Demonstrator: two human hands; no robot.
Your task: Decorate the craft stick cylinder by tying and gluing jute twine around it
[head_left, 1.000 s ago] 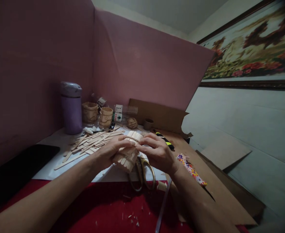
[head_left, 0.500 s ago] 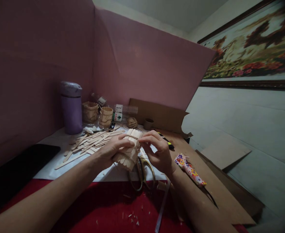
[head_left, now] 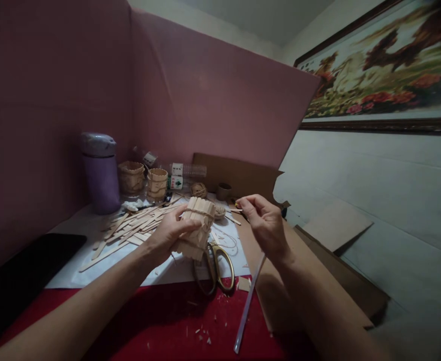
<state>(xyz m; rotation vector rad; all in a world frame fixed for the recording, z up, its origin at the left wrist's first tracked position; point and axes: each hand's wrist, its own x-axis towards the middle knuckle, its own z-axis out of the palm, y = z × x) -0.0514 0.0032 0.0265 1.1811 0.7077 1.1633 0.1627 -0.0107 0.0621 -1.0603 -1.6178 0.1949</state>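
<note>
My left hand (head_left: pixel 170 233) is wrapped around a small cup covered in craft sticks (head_left: pixel 198 228), tilted, with twine tied round it near both ends. My right hand (head_left: pixel 263 223) is off to the right of the cup, thumb and fingertips pinched together. A thin pale sliver shows at those fingertips, but I cannot make out what it is. Scissors (head_left: pixel 226 271) with gold-coloured handles lie below the cup. Loose twine (head_left: pixel 230 240) curls on the white paper beside it. Lower down is a translucent glue stick (head_left: pixel 248 306).
Loose craft sticks (head_left: pixel 138 223) are piled at left. Behind them stand two stick-covered cups (head_left: pixel 157 184), a purple bottle (head_left: pixel 102 175) and clear plastic bottles (head_left: pixel 194 171). A twine ball (head_left: pixel 198 189) and brown ring (head_left: pixel 224 191) sit at the back. Cardboard (head_left: pixel 276 296) lies at right.
My right hand has left the cup and moved right and slightly up, its fingers still pinched. My left hand keeps the cup. My right hand and arm now hide the flower-patterned tool; the view has shifted slightly.
</note>
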